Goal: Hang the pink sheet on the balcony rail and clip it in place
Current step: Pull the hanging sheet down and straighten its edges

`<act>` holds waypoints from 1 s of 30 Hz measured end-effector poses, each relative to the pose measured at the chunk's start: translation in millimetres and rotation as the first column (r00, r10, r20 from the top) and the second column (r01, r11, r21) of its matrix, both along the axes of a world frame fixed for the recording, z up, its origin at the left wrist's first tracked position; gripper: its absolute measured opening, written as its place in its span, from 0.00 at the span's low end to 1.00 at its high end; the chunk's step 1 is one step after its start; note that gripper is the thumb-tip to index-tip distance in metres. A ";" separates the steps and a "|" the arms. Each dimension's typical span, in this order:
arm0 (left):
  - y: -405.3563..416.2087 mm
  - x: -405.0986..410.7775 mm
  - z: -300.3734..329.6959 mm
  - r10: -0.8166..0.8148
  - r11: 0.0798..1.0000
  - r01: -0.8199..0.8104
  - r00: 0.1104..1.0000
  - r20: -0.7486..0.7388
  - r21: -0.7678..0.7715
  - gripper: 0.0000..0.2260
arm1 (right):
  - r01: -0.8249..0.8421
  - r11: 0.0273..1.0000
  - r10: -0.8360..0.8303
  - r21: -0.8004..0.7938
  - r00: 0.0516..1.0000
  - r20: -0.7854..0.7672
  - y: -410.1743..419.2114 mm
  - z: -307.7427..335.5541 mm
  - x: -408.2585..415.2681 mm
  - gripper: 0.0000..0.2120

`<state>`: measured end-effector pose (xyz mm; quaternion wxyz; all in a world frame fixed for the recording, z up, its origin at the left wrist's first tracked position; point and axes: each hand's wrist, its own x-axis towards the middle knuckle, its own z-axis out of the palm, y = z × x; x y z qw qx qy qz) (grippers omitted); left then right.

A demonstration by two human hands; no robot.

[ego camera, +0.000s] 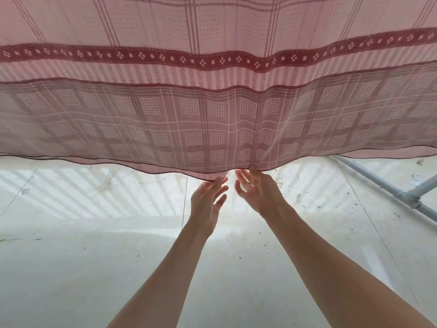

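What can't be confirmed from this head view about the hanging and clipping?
- Balcony rail and any clips: not visible; the pink sheet fills the upper frame and runs past the top edge.
- Sheet ends: cut off by the left and right edges.
- Left hand and right hand grip: fingertips meet the hem, but backlight glare blurs whether they pinch it.
- Grey pipe: cut off at the right edge.

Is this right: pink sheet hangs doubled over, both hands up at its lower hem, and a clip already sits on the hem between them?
Not quite. The head view shows no clip on the hem. The pink sheet does hang doubled over, and the left hand and right hand are both up at its lower hem, fingertips at the edge.
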<state>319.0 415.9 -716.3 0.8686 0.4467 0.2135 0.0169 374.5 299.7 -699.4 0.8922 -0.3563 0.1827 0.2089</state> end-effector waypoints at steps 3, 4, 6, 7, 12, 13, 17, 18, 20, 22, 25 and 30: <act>1.7 4.1 2.7 -0.025 1.000 0.025 1.000 -0.002 0.010 0.01 | -0.001 0.999 0.002 -0.052 1.000 0.015 -2.2 -5.0 1.5 0.05; 1.8 5.6 3.3 -0.033 0.999 0.033 0.999 -0.002 0.013 0.01 | -0.006 0.998 0.008 -0.062 1.000 0.023 -2.6 -6.4 2.0 0.05; 1.5 8.7 5.8 -0.044 0.999 0.044 0.999 -0.007 0.016 0.01 | -0.014 0.997 0.016 -0.074 0.999 0.031 -2.6 -8.4 2.6 0.06; 1.3 10.2 7.7 -0.048 0.999 0.048 0.999 -0.014 0.017 0.02 | -0.013 0.997 0.015 -0.078 0.999 0.033 -2.7 -8.9 3.2 0.06; 0.7 13.0 15.7 -0.073 0.997 0.074 0.997 -0.024 0.037 0.02 | -0.012 0.994 0.016 -0.110 0.999 0.039 -4.1 -12.7 6.7 0.06; 2.1 12.7 17.7 -0.083 0.996 0.084 0.996 -0.013 0.040 0.03 | -0.014 0.994 0.019 -0.111 0.999 0.038 -4.1 -14.7 6.9 0.07; 17.1 9.4 27.2 -0.079 0.996 0.083 0.993 0.082 -0.036 0.04 | -0.071 0.987 0.079 -0.144 0.995 0.056 -2.1 -15.0 7.1 0.13; 22.6 9.7 28.9 -0.051 0.996 0.058 0.993 0.107 -0.065 0.07 | -0.079 0.986 0.088 -0.147 0.994 0.057 -0.4 -13.6 7.5 0.14; 33.8 11.5 33.0 0.064 0.992 -0.050 0.990 0.122 -0.114 0.08 | -0.080 0.988 0.086 -0.131 0.995 0.042 5.0 -10.1 7.4 0.14; 45.0 13.3 35.9 0.212 0.967 -0.195 0.973 0.093 -0.164 0.04 | -0.078 0.994 0.084 -0.078 0.993 0.079 12.2 -5.2 7.3 0.20; 52.7 12.2 34.4 0.288 0.947 -0.274 0.955 0.065 -0.168 0.04 | -0.095 0.990 0.084 0.106 0.991 0.104 22.9 7.3 6.9 0.15; 60.3 11.5 22.9 0.314 0.948 -0.309 0.947 0.070 -0.083 0.10 | 0.002 0.972 -0.019 0.235 0.997 0.072 22.5 10.7 6.6 0.04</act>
